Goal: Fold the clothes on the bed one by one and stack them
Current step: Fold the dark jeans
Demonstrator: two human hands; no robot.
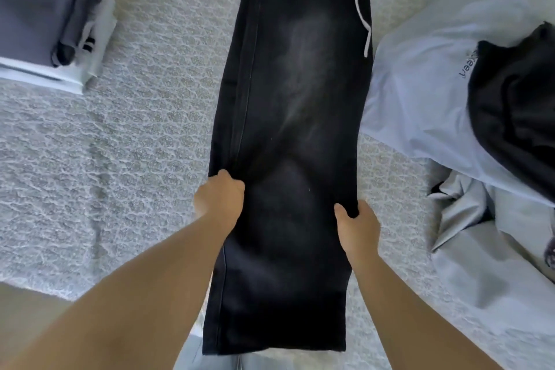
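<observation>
**Black trousers laid lengthwise, gripped at both edges**

The black trousers (288,129) lie flat on the bed (135,144), folded leg over leg into one long strip; their long axis runs straight away from the person, the hem end hanging off the near edge of the bed and the waist end pointing to the far side, where a white drawstring (362,9) trails along the right edge. A pale faded patch marks the cloth around mid-length.

The left hand (220,200) is curled tight, fingers bunching the trousers' left edge; the right hand (357,227) pinches the right edge, thumb on top and fingers tucked beneath.

Far left of the trousers sits a stack of folded clothes (45,18), a grey piece on top of white ones. Right of the trousers, touching their edge, lies a white shirt (420,93) with small dark lettering, upside down and half covered, perhaps ending in "een"; a black garment (516,105) lies crumpled on it; nearer the person is a light grey garment (486,249).

The bedspread is pale grey with a raised, pebbled pattern; a strip of tan floor (27,309) shows left of the trousers' hem.
</observation>
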